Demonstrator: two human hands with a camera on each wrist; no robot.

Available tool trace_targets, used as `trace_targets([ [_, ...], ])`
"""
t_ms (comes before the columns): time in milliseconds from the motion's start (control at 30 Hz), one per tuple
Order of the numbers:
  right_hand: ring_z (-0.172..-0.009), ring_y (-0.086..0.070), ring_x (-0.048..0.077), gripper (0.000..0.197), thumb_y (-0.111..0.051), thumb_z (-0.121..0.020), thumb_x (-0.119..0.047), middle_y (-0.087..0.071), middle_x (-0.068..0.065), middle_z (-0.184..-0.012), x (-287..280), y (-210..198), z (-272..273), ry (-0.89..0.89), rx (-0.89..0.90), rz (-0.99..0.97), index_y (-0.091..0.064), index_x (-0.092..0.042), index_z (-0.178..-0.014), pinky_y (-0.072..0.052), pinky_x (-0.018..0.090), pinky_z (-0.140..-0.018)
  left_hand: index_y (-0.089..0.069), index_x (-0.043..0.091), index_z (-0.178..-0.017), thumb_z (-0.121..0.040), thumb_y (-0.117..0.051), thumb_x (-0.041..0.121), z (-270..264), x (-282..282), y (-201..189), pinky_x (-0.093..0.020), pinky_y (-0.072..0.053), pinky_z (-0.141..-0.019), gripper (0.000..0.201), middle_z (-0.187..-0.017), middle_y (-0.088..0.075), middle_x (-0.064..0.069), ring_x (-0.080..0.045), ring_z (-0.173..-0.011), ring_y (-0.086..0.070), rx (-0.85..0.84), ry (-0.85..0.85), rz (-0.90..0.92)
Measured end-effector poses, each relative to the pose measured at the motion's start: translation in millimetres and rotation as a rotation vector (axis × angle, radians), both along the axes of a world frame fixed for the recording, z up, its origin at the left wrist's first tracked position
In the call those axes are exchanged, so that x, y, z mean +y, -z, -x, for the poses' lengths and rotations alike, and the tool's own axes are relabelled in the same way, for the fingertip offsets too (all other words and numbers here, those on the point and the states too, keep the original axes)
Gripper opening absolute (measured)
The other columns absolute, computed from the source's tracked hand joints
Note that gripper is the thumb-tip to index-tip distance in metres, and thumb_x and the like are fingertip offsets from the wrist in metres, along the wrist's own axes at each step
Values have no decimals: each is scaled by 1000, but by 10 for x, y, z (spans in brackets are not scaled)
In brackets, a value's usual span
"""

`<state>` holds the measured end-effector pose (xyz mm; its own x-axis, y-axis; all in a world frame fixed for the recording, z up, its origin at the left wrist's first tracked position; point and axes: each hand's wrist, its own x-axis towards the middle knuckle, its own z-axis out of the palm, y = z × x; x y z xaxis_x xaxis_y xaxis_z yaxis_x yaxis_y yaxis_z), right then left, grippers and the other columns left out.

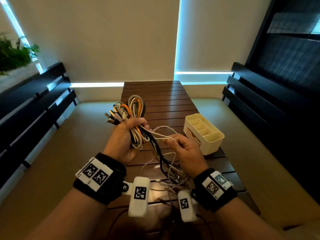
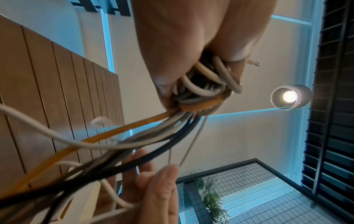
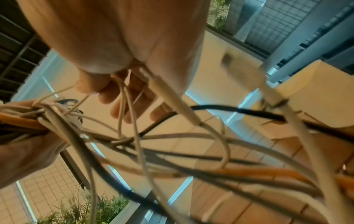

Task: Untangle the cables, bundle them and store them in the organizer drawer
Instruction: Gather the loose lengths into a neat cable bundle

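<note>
Orange, white and black cable bundle (image 1: 136, 122): clenched in left hand (image 1: 125, 135).
Thin white cable (image 1: 162, 134): pinched by right hand (image 1: 183, 149).
Cream plastic organizer (image 1: 204, 132): at three o'clock.

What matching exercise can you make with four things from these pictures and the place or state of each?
Things:
1. mixed bundle of looped cables
2. thin white cable
3. cream plastic organizer box
4. dark slatted wooden table

Places or states:
A. stands on the table, at the right
B. pinched by the right hand
C. under everything
D. gripped by the left hand

Pairs: 1-D, 2-B, 3-A, 4-C
</note>
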<state>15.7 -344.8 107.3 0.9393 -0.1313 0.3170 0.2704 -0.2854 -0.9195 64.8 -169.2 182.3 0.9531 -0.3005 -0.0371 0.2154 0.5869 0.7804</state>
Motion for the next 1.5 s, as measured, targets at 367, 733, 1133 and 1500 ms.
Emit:
trace_targets([
  [367,-76,-52,6,39,-64,-88,-12,-45,-12,-95,99,48,57,234,-36,332,-39,-40,-98,-51,22,-64,-57,7,-78,-85,-59,7,-166,-13,57,-30,-56,-69,7,-71,-56,-4,-15,-65,-58,-8,-52,52],
  [733,-78,-61,14,10,-64,-95,-26,-67,1,-84,-7,79,-61,46,134,-135,-66,-19,-89,-52,30,-74,-58,8,-76,-89,-55,4,-270,8,115,-28,-56,-60,14,-65,-60,-2,-13,-59,-61,-4,-104,17],
  [1133,-78,-49,7,65,-38,-87,-74,-47,-6,-89,-185,-65,-291,38,289,609,-66,-18,-70,-43,27,-70,-57,9,-75,-86,-57,6,-403,7,95,-30,-53,-70,12,-71,-57,-3,-14,-63,-58,-34,-44,71],
  [1500,-70,-55,12,17,-58,-95,-28,-61,-1,-75,-244,-85,-277,-159,141,-193,-66,-19,-83,-47,23,-68,-56,9,-77,-88,-55,7,-601,163,31,-29,-53,-64,11,-71,-55,-3,-13,-62,-58,-27,-75,107],
])
